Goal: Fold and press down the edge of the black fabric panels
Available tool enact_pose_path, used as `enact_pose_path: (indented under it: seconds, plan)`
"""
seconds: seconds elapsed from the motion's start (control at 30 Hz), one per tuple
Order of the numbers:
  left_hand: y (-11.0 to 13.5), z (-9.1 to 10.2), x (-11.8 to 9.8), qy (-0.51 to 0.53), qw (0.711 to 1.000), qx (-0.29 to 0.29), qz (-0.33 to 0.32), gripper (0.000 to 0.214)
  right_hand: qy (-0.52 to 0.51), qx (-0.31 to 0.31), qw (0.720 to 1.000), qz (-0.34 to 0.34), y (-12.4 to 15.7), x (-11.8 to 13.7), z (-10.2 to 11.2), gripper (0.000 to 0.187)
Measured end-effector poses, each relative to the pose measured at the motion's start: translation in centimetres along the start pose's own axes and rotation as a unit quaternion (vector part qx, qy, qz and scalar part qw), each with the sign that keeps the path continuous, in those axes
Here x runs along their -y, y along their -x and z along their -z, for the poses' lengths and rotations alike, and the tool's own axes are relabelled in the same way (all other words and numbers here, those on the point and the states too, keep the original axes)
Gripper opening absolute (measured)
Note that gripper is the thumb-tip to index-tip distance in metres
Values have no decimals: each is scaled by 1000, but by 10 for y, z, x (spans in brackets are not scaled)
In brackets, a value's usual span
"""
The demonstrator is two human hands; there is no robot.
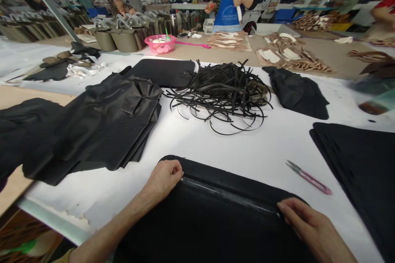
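A black leather-like panel (216, 230) with rounded corners lies before me on the white table. Across its upper part runs a narrow black strip (231, 195) with a shiny, whitish edge. At the strip's left end my left hand (168, 176) is closed, fingers curled and thumb pressed against them. My right hand (300, 215) pinches at the other end, thumb and forefinger together by the panel's right corner. The fingers partly hide what they grip. To the right of the panel lie pink-handled thread snips (310, 178).
Beyond the panel sits a tangled heap of thin black strips (228, 86). Stacked black pieces lie left (101, 123) and right (361, 164). Farther back are a pink basin (160, 44), olive bags (123, 39) and a person in a blue apron (230, 8).
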State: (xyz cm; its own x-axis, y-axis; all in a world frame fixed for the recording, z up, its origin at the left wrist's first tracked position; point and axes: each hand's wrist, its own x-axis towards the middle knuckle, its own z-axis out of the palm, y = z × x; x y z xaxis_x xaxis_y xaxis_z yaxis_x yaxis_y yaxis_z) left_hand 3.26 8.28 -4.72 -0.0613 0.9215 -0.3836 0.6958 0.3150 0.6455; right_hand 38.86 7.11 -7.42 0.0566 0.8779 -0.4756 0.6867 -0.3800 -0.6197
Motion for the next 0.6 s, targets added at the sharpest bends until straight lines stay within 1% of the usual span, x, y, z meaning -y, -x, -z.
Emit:
enact_pose_path:
  seconds: [0.1, 0.27, 0.47, 0.6]
  plan:
    - [-1, -1, 0, -16, 1000, -1, 3, 13, 20, -12, 1000, 15, 1, 4, 0, 37]
    - [-3, -2, 0, -40, 999, 3, 2, 12, 30, -8, 999, 25, 2, 7, 0, 38]
    - [-4, -5, 5, -61, 998, 13, -13, 13, 65, -66, 996, 16, 13, 19, -2, 33]
    - [-5, -6, 9, -88, 996, 25, -19, 18, 81, -82, 993, 14, 14, 24, -5, 31]
